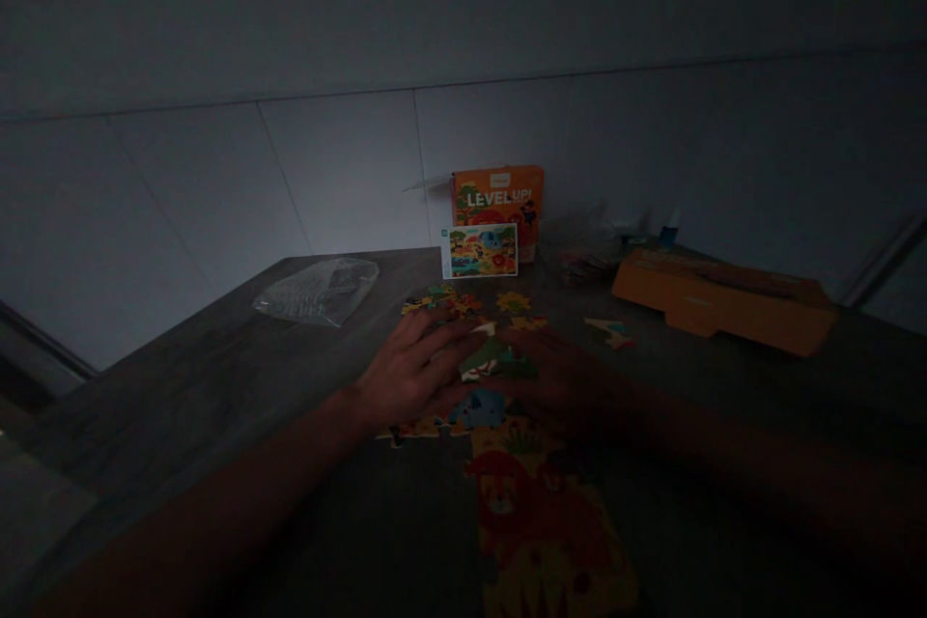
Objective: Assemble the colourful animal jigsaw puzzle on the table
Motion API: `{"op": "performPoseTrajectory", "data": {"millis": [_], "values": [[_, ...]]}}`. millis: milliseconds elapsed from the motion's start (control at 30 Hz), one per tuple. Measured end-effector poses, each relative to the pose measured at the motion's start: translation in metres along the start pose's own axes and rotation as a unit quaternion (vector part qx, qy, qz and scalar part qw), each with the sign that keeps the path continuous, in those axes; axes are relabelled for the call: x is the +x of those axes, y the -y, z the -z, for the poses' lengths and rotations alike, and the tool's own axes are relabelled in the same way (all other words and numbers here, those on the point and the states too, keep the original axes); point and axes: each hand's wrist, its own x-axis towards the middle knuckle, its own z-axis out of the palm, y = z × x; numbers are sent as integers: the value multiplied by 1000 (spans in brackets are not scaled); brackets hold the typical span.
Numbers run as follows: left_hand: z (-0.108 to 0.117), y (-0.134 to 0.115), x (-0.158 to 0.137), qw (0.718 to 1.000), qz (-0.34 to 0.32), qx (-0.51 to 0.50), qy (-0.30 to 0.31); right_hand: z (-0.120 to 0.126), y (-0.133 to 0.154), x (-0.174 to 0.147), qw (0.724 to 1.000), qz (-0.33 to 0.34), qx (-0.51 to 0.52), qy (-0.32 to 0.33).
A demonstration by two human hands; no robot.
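Note:
In the dim head view, a green and white jigsaw puzzle piece (487, 357) is between my two hands. My left hand (416, 367) reaches in from the left, its fingertips closed on the piece's left edge. From the other side my right hand (561, 372), dark and partly blurred, grips the right edge. Below them lies a partly joined jigsaw puzzle (540, 531), with a lion near the front and a blue animal under the fingers. Both hands cover part of it. Loose puzzle pieces (514, 301) lie just beyond the hands.
An orange "LEVEL UP!" box (532, 183) stands by the wall, a picture card (478, 251) leaning before it. A clear plastic bag (319, 290) lies left. To the right are another loose piece (612, 333), an open orange box (724, 304) and more clear plastic (586, 246).

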Motion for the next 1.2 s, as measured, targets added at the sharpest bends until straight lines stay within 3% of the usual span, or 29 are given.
{"op": "performPoseTrajectory", "data": {"millis": [233,467,600,667,800,933,1067,1200], "values": [[6,1,1,999,26,-20,6,0,-1,-2,1000,7,2,5],[35,-5,-11,997,12,-53,52,9,9,5,999,40,30,10],[49,10,-35,994,70,-78,15,5,9,6,998,46,43,10],[55,19,-43,989,130,-67,-14,2,7,4,998,41,49,2],[64,27,-45,973,193,-123,-33,1,3,2,998,22,55,8],[65,34,-47,975,162,-151,31,1,1,2,998,17,68,4],[58,58,-70,956,236,-131,113,2,1,3,997,23,75,14],[53,71,-87,945,230,-157,172,2,1,2,994,29,97,51]]}}
